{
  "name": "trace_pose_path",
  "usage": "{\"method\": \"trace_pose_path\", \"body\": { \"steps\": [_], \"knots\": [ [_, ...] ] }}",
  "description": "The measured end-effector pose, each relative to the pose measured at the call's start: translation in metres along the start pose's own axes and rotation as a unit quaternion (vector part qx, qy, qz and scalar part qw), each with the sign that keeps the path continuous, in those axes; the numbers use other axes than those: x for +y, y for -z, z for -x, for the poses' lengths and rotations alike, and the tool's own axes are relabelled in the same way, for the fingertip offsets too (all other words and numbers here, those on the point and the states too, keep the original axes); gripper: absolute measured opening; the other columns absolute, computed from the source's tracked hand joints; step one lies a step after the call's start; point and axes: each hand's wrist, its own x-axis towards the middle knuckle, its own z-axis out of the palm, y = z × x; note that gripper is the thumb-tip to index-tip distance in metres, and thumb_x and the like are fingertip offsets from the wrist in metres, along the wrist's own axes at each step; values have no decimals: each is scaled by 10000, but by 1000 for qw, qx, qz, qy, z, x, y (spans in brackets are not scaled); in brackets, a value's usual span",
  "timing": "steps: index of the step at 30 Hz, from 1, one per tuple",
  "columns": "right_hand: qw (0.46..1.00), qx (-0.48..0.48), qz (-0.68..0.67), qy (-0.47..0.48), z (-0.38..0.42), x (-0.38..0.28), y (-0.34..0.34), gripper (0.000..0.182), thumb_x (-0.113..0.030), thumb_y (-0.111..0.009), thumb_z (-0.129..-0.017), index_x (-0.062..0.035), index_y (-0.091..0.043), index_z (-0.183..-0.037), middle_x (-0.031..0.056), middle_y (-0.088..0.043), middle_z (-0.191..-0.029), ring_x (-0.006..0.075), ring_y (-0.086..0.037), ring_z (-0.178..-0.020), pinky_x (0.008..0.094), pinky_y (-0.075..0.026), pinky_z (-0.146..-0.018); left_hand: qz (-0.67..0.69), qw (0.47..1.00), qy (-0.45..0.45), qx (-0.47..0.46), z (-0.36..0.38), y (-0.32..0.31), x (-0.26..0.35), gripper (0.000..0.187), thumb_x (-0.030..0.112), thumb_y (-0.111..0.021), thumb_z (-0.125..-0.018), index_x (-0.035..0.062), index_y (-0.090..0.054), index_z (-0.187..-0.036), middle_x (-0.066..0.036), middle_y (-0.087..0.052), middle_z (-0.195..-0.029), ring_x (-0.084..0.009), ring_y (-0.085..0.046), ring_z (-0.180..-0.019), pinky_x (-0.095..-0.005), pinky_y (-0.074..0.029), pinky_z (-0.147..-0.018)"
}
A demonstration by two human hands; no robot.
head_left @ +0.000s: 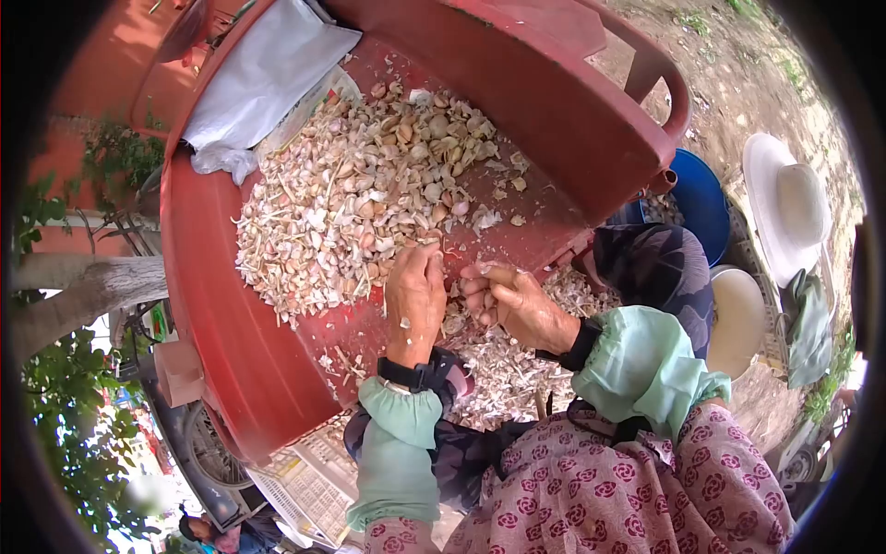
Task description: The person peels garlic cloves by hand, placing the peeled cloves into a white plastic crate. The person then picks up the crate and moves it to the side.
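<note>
A big heap of garlic cloves with loose skins and stalks lies in a red plastic tub in front of me. Above the heap's near edge is my left hand, its thumb and fingers pressed together. My right hand is close beside it with curled fingers and the thumb against them. A small gap separates the two hands. Whatever either pinch holds is too small or hidden to name. Dark bands circle both wrists below light green sleeves.
Garlic skins and stalks are piled below the tub's near edge, by my legs. A white sack lies at the tub's far left. To the right are a blue bucket, a cream-coloured bucket and a white hat.
</note>
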Motion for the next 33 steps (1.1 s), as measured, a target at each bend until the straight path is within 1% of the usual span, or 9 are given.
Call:
{"method": "trace_pose_path", "body": {
  "steps": [7,12,15,18,23,25,27,29,33],
  "knots": [
    [999,23,-26,25,6,-11,25,492,-305,-541,-914,-6,-393,-1276,81,-538,-1073,157,-554,-949,271,-469,-743,-196,974,64,-93,-31,-36,-23,113,106,-603,-789,55,-629,-887,-154,-577,-841,-362,-572,-781,-437,-448,-662],
    [996,54,-46,50,-1,-13,20,534,-348,-512,-924,-8,-362,-1307,103,-496,-1180,192,-514,-1060,331,-474,-813,-19,987,93,-129,-24,-15,13,125,113,-652,-776,41,-612,-870,-137,-583,-828,-312,-592,-725,-394,-467,-619],
    [995,35,-69,64,-2,-14,18,495,-327,-495,-935,-9,-375,-1295,98,-488,-1174,197,-499,-1068,356,-473,-836,90,985,22,-144,-20,-21,35,161,117,-636,-794,40,-619,-935,-139,-597,-856,-316,-600,-762,-392,-478,-643],
    [995,81,-56,33,0,-21,20,377,-277,-474,-947,-18,-450,-1219,61,-521,-1064,161,-528,-954,314,-482,-773,-28,998,13,-50,-42,-37,24,146,109,-620,-803,46,-635,-934,-151,-606,-858,-304,-603,-746,-363,-476,-647],
    [989,143,-42,5,7,-35,19,220,-201,-443,-954,-38,-538,-1069,-6,-508,-835,81,-485,-700,231,-434,-593,-142,987,45,-61,-59,-63,4,171,111,-619,-789,41,-626,-946,-173,-618,-901,-364,-598,-799,-398,-471,-664],
    [988,148,-40,16,6,-37,21,219,-197,-440,-955,-37,-539,-1067,-4,-505,-828,81,-480,-693,233,-432,-591,-42,993,56,-97,-58,-65,-1,199,90,-626,-768,12,-609,-951,-200,-605,-869,-387,-586,-777,-426,-468,-659],
    [987,152,-35,22,6,-38,21,217,-193,-437,-956,-35,-539,-1065,-2,-502,-822,82,-474,-685,236,-430,-588,25,992,63,-104,-50,-55,9,165,81,-614,-803,6,-607,-951,-158,-620,-866,-302,-605,-736,-359,-472,-631],
    [986,164,-35,21,6,-40,20,214,-188,-437,-956,-33,-548,-1053,-3,-503,-804,82,-476,-678,232,-424,-581,258,937,185,-143,-44,-18,53,114,65,-603,-835,-12,-611,-919,-100,-619,-849,-195,-593,-700,-282,-463,-608],
    [987,154,-38,18,10,-40,16,219,-186,-436,-956,-28,-553,-1055,1,-508,-797,84,-482,-675,227,-420,-573,579,805,33,-129,-19,56,137,122,-1,-631,-805,-19,-606,-924,-85,-611,-813,-160,-581,-675,-246,-442,-580]
  ]
}}
